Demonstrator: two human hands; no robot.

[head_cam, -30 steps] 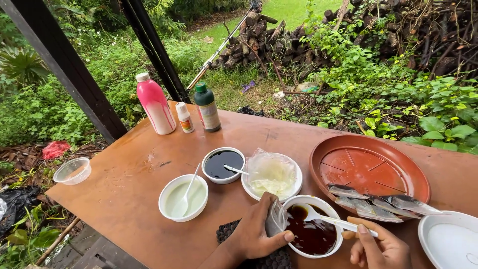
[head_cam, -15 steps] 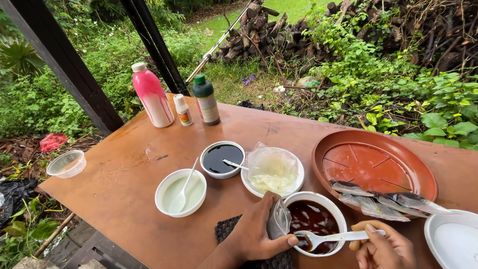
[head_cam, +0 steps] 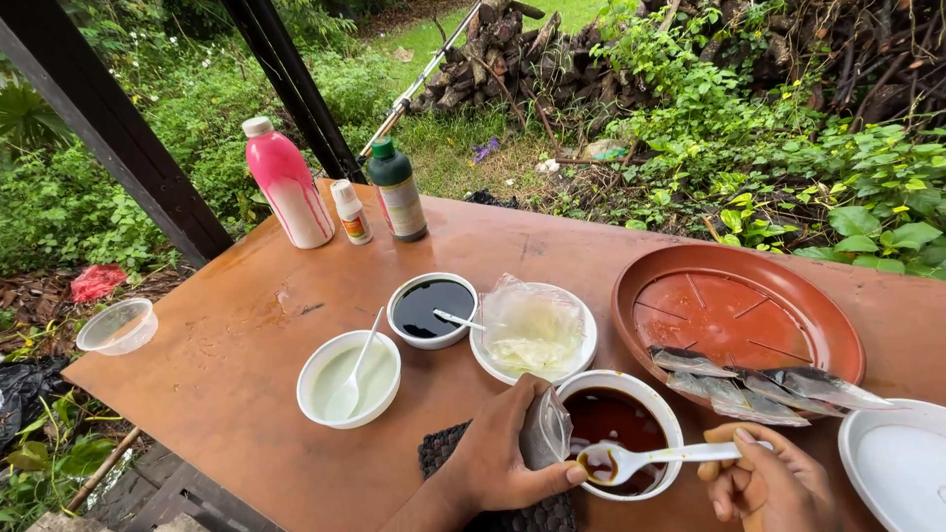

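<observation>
Where the lower centre of the frame meets the desk (head_cam: 246,374) edge: left hand (head_cam: 498,458), clenched on a small clear plastic pouch (head_cam: 545,433), held at the rim of a white bowl of dark brown sauce (head_cam: 621,429). Lower right: right hand (head_cam: 764,483), gripping the handle of a white plastic spoon (head_cam: 645,457), spoon head loaded with brown sauce and hovering over the same bowl, just beside the pouch. Beneath the left hand: dark woven mat (head_cam: 493,512), partly hidden. Centre: white bowl of black liquid (head_cam: 432,308) with small spoon inside; just right of it, white plate (head_cam: 581,345) bearing a crumpled clear bag (head_cam: 532,325). Centre left: white bowl of pale green liquid (head_cam: 349,379), spoon resting in it. Right: round reddish-brown tray (head_cam: 734,315), several filled clear pouches (head_cam: 759,384) lying on its near edge. Lower right corner: white dish (head_cam: 892,463), partly out of frame. Upper left of desk: pink-and-white bottle (head_cam: 288,182), small white bottle with orange label (head_cam: 351,212), dark green bottle (head_cam: 396,190), standing upright close together. Far left edge: clear plastic cup (head_cam: 118,327), well apart from the rest. Beyond the desk: green plants, stacked logs.
</observation>
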